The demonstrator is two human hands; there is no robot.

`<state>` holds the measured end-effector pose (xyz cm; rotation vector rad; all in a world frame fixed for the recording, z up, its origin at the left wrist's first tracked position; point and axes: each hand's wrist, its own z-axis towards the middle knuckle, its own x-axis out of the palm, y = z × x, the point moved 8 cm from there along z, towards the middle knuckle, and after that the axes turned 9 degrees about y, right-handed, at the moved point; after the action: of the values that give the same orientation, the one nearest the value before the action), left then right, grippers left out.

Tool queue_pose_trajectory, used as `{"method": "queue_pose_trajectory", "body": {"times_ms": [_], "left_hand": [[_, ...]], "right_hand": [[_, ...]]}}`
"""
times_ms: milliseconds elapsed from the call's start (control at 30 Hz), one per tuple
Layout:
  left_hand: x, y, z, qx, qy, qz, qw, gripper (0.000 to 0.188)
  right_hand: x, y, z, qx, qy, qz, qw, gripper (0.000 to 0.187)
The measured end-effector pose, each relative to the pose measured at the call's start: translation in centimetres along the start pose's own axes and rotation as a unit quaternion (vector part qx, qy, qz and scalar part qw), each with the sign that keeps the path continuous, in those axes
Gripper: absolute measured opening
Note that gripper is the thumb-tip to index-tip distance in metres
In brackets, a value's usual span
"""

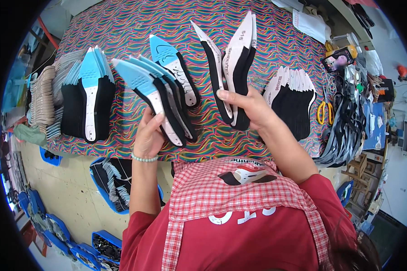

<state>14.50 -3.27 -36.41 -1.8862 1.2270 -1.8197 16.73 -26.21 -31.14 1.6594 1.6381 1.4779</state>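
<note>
In my left hand (148, 136) is a small fanned bundle of pointed shoe insoles (138, 81), blue at the toe, white and black toward the heel. My thumb presses on the white part. My right hand (253, 107) grips several white-and-black insoles (236, 58), its thumb across their heel part and their points spread apart. Between the two bundles, a single blue-tipped insole (165, 50) lies on the table, partly covered by the left bundle. A stack of blue-tipped insoles (89, 92) rests at the left, and a stack of white-tipped ones (290, 90) at the right.
A wavy multicoloured cloth covers the table (122, 25). Beige insoles (42, 97) line its left end. Yellow-handled scissors (323, 112) and hanging dark straps (348, 131) are at the right. Blue bins (95, 180) stand on the floor at the left.
</note>
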Motion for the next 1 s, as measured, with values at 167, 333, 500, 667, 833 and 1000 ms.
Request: {"method": "queue_pose_trajectory", "body": {"times_ms": [167,333,500,667,833,1000], "left_hand": [[0.6,-0.9,-1.1,0.034,0.045,-0.048,0.997,0.066],[-0.7,-2.7,-2.4,0.075,-0.033,0.032,0.996,0.06],[-3.3,-2.6,-3.6,0.062,-0.088,0.07,0.992,0.052],[-2.3,-3.1,-2.4,0.082,-0.108,0.085,0.987,0.046],[0.2,-5.7,-2.4,0.099,-0.139,0.186,0.968,0.05],[2.7,-6.9,-3.1,0.122,-0.223,0.594,0.763,0.094]], "right_hand": [[1.3,4.9,1.5,-0.181,-0.116,-0.46,0.862,0.059],[5.0,3.0,4.4,-0.048,0.054,-0.434,0.898,0.056],[2.0,2.9,7.3,-0.124,-0.116,-0.45,0.877,0.056],[7.3,0.9,9.4,-0.166,-0.123,-0.693,0.691,0.085],[2.1,2.2,10.8,-0.057,-0.075,-0.598,0.796,0.067],[4.6,0.8,2.6,-0.056,0.034,-0.173,0.983,0.081]]}}
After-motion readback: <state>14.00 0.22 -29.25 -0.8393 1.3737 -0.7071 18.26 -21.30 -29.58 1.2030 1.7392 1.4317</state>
